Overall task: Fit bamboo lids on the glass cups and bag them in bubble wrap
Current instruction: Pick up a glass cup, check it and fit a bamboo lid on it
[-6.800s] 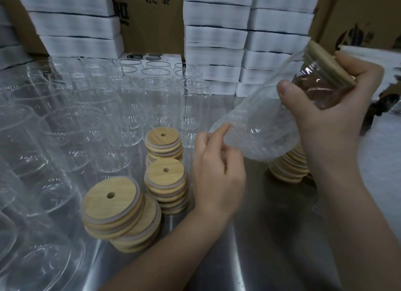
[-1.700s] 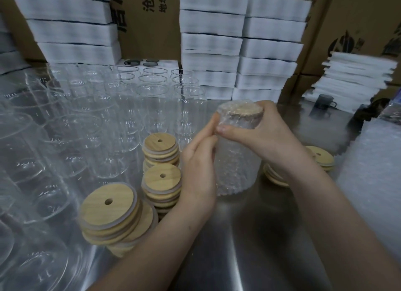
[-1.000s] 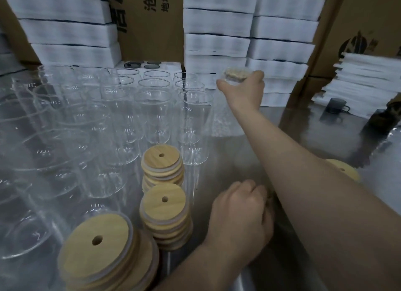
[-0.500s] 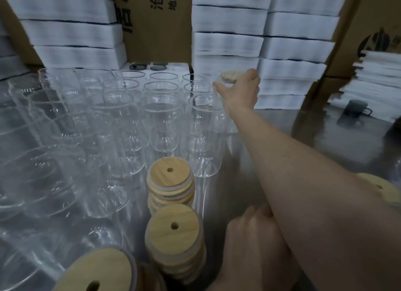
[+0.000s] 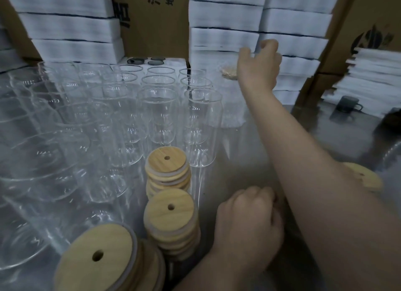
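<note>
Surroundings: bare cups (image 5: 160, 114) are standing in close rows over the left half of the steel table (image 5: 238, 158), open mouths up. Three lid stacks are sitting in front of them: a far one (image 5: 167, 167), a middle one (image 5: 171, 217) and a near one (image 5: 97, 258), each top lid showing a straw hole. One more lid (image 5: 366, 177) is lying at the right, partly hidden by the right forearm. White boxes (image 5: 223, 36) are piling up along the back, with a printed carton (image 5: 154, 19) between the piles. A dark mug (image 5: 347, 104) and a pile of white sheets (image 5: 373, 77) are sitting at far right.

Item: one wrapped cup (image 5: 230, 108) is standing upright at the back of the table, just right of the last cup row and in front of the boxes. Bubble wrap is clouding its glass, and the bamboo top is showing through as a pale brown patch, blurred.

Hands: the right hand (image 5: 259, 67) is reaching far forward, hovering just above and to the right of the wrapped cup, fingers loosely curled and gripping nothing. The left hand (image 5: 249, 223) is resting knuckles-up near the middle stack, fingers tucked under; whether it is holding anything cannot be told.
</note>
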`<state>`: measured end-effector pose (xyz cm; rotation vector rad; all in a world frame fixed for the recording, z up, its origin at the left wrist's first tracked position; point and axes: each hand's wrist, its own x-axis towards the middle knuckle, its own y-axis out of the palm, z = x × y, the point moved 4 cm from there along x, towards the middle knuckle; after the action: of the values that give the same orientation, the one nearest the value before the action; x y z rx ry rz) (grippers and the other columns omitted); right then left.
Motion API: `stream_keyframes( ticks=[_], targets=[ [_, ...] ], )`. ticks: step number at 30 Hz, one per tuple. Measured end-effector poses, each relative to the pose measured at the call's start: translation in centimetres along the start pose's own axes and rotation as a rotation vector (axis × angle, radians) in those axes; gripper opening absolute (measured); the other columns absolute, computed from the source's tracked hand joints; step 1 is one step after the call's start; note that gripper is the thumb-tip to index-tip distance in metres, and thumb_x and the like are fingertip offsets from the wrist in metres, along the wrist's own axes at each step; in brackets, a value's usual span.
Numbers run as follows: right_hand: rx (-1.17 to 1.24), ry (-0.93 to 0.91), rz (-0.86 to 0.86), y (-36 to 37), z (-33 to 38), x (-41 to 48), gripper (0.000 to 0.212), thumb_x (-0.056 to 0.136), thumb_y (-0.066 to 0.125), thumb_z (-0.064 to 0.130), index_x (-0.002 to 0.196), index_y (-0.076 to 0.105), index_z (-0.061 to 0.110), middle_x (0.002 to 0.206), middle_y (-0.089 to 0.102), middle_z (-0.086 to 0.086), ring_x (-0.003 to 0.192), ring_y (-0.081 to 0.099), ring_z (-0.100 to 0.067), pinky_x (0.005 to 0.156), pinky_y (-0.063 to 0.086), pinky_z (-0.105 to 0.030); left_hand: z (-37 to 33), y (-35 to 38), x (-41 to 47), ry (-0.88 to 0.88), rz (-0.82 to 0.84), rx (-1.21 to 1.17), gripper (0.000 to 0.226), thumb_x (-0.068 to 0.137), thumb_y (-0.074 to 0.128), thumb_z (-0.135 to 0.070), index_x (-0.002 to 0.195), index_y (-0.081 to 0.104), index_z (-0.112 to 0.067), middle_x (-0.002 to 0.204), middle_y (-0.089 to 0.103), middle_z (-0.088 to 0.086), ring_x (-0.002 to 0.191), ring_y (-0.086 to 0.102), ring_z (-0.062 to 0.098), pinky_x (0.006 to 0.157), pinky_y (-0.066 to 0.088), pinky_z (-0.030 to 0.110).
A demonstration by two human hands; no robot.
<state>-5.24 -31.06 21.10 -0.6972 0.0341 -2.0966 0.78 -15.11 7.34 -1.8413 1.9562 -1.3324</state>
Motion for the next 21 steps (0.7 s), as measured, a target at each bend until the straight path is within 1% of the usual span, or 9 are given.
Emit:
stream_keyframes(
  ticks=[1, 2, 3, 4, 6, 9, 12, 16, 21],
  targets=[
    [0.104, -0.011, 0.027, -1.2, 0.8, -1.1, 0.021, 0.094, 0.049, 0.038, 0.107, 0.051, 0.021, 0.103, 0.057, 0.008, 0.089, 0.06, -0.003, 0.091, 0.049, -0.038, -1.9, 0.8, -1.7, 0.041, -0.037, 0.0, 0.025, 0.086, 0.036, -0.031, 0.092, 0.057, -0.019, 0.096, 0.061, 0.002, 0.094, 0.057, 0.03, 0.07, 0.045, 0.04],
    [0.182, -0.007, 0.099, -2.1, 1.5, -2.4, 0.021, 0.093, 0.05, 0.044, 0.093, 0.05, 0.023, 0.091, 0.059, 0.008, 0.078, 0.061, -0.001, 0.082, 0.051, -0.035, -1.8, 0.4, -1.6, 0.011, -0.08, 0.069, 0.026, 0.085, 0.036, -0.03, 0.095, 0.058, -0.02, 0.098, 0.062, 0.001, 0.095, 0.057, 0.028, 0.072, 0.046, 0.04],
    [0.215, 0.005, 0.205, -2.7, 2.0, -3.8, 0.027, 0.091, 0.052, 0.052, 0.088, 0.048, 0.026, 0.092, 0.061, 0.006, 0.08, 0.062, -0.004, 0.077, 0.05, -0.034, -2.1, 0.3, -1.8, -0.017, -0.073, 0.045, 0.029, 0.083, 0.036, -0.03, 0.097, 0.059, -0.021, 0.099, 0.062, 0.0, 0.095, 0.057, 0.027, 0.074, 0.047, 0.04],
    [0.204, 0.016, 0.321, -3.0, 2.1, -5.1, 0.034, 0.087, 0.055, 0.06, 0.091, 0.047, 0.028, 0.1, 0.061, 0.004, 0.089, 0.062, -0.009, 0.077, 0.049, -0.034, -2.4, 0.6, -2.4, -0.053, -0.066, 0.028, 0.031, 0.081, 0.035, -0.03, 0.098, 0.06, -0.021, 0.099, 0.062, -0.001, 0.095, 0.057, 0.026, 0.074, 0.048, 0.04],
    [0.129, 0.059, 0.535, -3.0, 1.4, -7.5, 0.059, 0.078, 0.063, 0.069, 0.117, 0.045, 0.029, 0.122, 0.056, 0.002, 0.108, 0.058, -0.015, 0.085, 0.047, -0.035, -2.5, 0.2, -2.5, -0.098, -0.122, -0.008, 0.03, 0.081, 0.036, -0.028, 0.097, 0.061, -0.022, 0.098, 0.062, -0.001, 0.093, 0.058, 0.025, 0.074, 0.047, 0.039],
    [0.059, 0.088, 0.72, -2.1, -0.5, -10.0, 0.103, 0.07, 0.08, 0.056, 0.148, 0.018, 0.029, 0.143, 0.046, -0.004, 0.12, 0.051, -0.018, 0.084, 0.041, -0.028, -1.6, -0.3, -2.3, -0.179, -0.238, -0.072, 0.021, 0.085, 0.046, -0.017, 0.097, 0.063, -0.021, 0.098, 0.064, -0.002, 0.093, 0.058, 0.022, 0.075, 0.044, 0.036],
    [0.049, 0.1, 0.751, -1.1, -2.6, -11.0, 0.111, 0.07, 0.087, 0.036, 0.151, 0.011, 0.028, 0.143, 0.044, -0.012, 0.122, 0.051, -0.022, 0.089, 0.037, -0.027, -1.1, -0.6, -2.5, -0.277, -0.33, -0.182, 0.016, 0.085, 0.052, -0.01, 0.093, 0.056, -0.023, 0.096, 0.063, -0.005, 0.092, 0.056, 0.018, 0.075, 0.04, 0.033],
    [0.044, 0.089, 0.666, -0.6, -4.8, -11.6, 0.096, 0.07, 0.088, 0.029, 0.146, 0.03, 0.024, 0.124, 0.054, -0.005, 0.11, 0.057, -0.017, 0.093, 0.045, -0.028, -0.8, -1.0, -2.7, -0.345, -0.39, -0.255, 0.023, 0.083, 0.055, -0.01, 0.087, 0.042, -0.029, 0.09, 0.056, -0.005, 0.088, 0.053, 0.021, 0.073, 0.04, 0.038],
    [0.113, 0.086, 0.563, -1.4, -6.1, -11.7, 0.078, 0.071, 0.087, 0.028, 0.137, 0.049, 0.016, 0.11, 0.05, 0.002, 0.105, 0.054, -0.012, 0.093, 0.048, -0.028, -1.4, -1.6, -2.8, -0.285, -0.495, -0.248, 0.037, 0.075, 0.058, 0.002, 0.094, 0.038, -0.023, 0.1, 0.047, 0.001, 0.1, 0.047, 0.025, 0.088, 0.04, 0.042]
  ],
)
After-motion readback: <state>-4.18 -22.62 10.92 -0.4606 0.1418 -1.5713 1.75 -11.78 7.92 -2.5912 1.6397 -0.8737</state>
